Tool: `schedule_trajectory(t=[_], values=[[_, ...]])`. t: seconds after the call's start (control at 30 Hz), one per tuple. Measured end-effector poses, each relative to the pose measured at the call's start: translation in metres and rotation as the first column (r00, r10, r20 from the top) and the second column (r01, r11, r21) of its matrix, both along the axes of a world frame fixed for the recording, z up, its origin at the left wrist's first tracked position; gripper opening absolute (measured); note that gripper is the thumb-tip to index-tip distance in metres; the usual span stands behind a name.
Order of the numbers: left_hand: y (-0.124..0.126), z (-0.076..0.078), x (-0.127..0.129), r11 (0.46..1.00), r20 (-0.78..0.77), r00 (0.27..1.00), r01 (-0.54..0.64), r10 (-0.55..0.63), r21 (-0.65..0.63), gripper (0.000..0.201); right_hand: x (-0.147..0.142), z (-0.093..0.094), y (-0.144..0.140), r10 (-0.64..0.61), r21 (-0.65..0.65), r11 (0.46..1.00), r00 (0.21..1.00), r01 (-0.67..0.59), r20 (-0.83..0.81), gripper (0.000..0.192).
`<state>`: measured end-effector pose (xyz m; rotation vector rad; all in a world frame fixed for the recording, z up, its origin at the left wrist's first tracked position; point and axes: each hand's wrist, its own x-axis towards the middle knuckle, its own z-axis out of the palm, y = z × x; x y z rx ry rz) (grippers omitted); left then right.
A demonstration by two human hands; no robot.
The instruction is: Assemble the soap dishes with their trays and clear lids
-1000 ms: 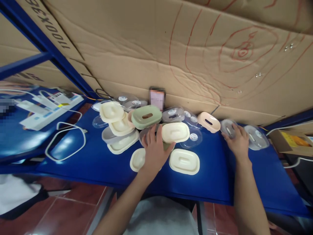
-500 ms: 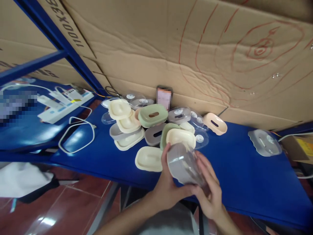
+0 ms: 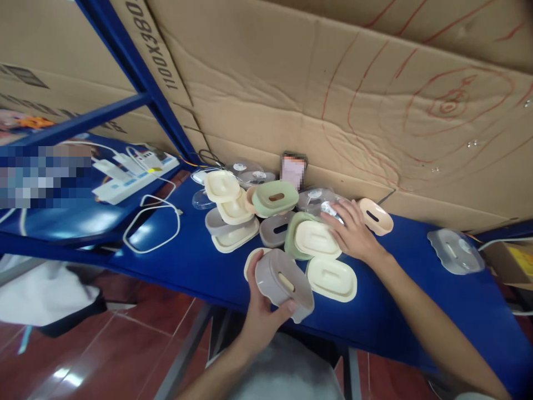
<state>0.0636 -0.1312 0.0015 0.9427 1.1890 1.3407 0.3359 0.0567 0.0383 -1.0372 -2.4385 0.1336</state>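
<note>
My left hand [image 3: 266,300] is closed around a grey oval plastic box part [image 3: 275,278], tilted above the table's front edge. A cream piece shows through its slot. My right hand [image 3: 353,230] reaches to the back, fingers stretched over a clear plastic cover [image 3: 333,212] with a round label; whether it grips the cover is unclear. Two cream oval trays [image 3: 332,279] lie between my hands, the rear one resting against a green piece [image 3: 292,236]. Another cream tray [image 3: 249,265] is partly hidden behind my left hand. A peach slotted part [image 3: 377,216] sits right of my right hand.
Stacked cream, grey and green parts [image 3: 275,198] and several clear covers [image 3: 250,173] crowd the back of the blue table [image 3: 400,311]. A phone [image 3: 293,171] leans on the cardboard [image 3: 258,100]. At left lies a power strip [image 3: 133,180] with a white cable; another clear cover [image 3: 456,253] lies right.
My right hand has left the piece both hands held and moved back and right to the clear covers. My left hand keeps the grey part, shifted left. A second cream tray now shows in front.
</note>
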Motion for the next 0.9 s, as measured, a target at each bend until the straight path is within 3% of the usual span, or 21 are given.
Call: schedule_trajectory(t=[0.1,0.17,0.27,0.33,0.47,0.6,0.67,0.77,0.83,0.9], values=[[-0.001,-0.003,0.001,1.0,0.001,1.0,0.005,-0.005,0.03,0.119,0.002,0.007,0.01,0.019,-0.028,0.999,1.0,-0.02,-0.022,0.053],[0.001,-0.004,0.003,0.999,0.017,1.0,-0.008,0.007,0.044,0.117,-0.001,0.012,-0.003,0.007,-0.026,1.0,0.999,-0.008,-0.047,0.055],[0.008,-0.002,0.01,0.997,0.063,0.997,-0.049,0.045,0.064,0.118,-0.015,0.017,-0.049,0.061,-0.063,0.996,0.996,-0.065,-0.065,0.063],[0.015,0.003,0.016,0.995,0.084,0.994,-0.073,0.066,0.075,0.121,-0.031,0.021,-0.087,0.177,-0.141,0.971,0.979,-0.191,-0.102,0.08],[0.029,0.016,0.024,0.99,0.07,0.995,-0.079,0.071,0.115,0.123,-0.056,0.031,-0.129,0.193,-0.174,0.955,0.947,-0.241,-0.257,0.055],[0.035,0.022,0.022,0.977,0.013,0.995,-0.1,0.1,0.187,0.121,-0.063,0.039,-0.124,0.142,-0.323,0.897,0.889,-0.301,-0.435,0.044],[0.035,0.019,0.018,0.97,-0.018,0.991,-0.126,0.132,0.208,0.118,-0.064,0.038,-0.119,0.131,-0.337,0.883,0.861,-0.327,-0.492,0.041],[0.032,0.014,0.012,0.966,-0.062,0.988,-0.128,0.145,0.223,0.114,-0.06,0.035,-0.111,0.031,-0.292,0.931,0.843,-0.22,-0.536,0.028],[0.03,0.011,0.01,0.97,-0.062,0.992,-0.095,0.112,0.224,0.114,-0.051,0.034,-0.097,-0.075,-0.177,0.984,0.853,-0.021,-0.517,0.024],[0.029,0.008,0.01,0.972,-0.031,0.996,-0.08,0.089,0.219,0.114,-0.035,0.033,-0.07,-0.184,-0.02,0.98,0.868,0.197,-0.462,0.026]])
